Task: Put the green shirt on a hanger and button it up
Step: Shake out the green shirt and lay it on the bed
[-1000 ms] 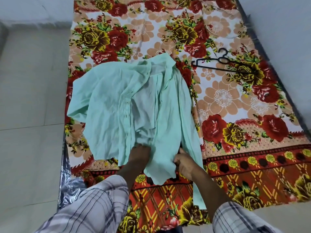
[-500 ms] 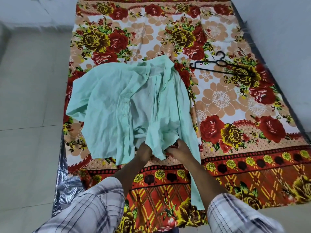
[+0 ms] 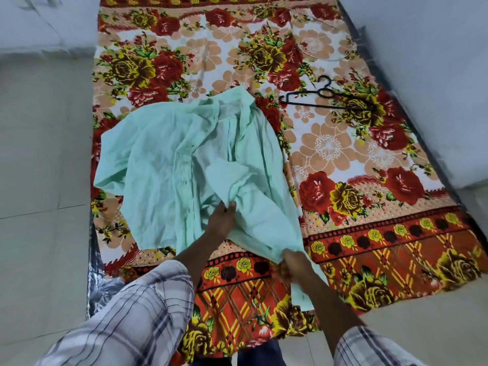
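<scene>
View from a head-worn camera looking down at a low bed covered by a floral sheet (image 3: pixel 369 180) in red, yellow and peach, with pale tiled floor (image 3: pixel 39 180) to either side. A mint green shirt (image 3: pixel 163 175) lies crumpled and unbuttoned on the left half of the sheet, its collar (image 3: pixel 237 109) at the far end and its hem toward the person. A row of small dark buttons runs down the front placket (image 3: pixel 188 165). A thin black hanger (image 3: pixel 324 101) lies flat on the sheet, near the collar's right side but apart from it. Two arms in plaid sleeves (image 3: pixel 126 313) reach in from below. The left hand (image 3: pixel 220 221) grips a bunched fold in the shirt's lower middle, where creases gather toward its fingers. The right hand (image 3: pixel 294 264), slightly blurred, pinches the shirt's lower right edge at the near side of the bed, and a strip of cloth hangs below it. The fabric looks thin, light and very soft: it will likely drape, wrinkle and slide rather than hold a shape. It would probably handle best taken at the firmer collar and shoulder seams for threading the hanger, then along the stiffer placket for buttoning.
</scene>
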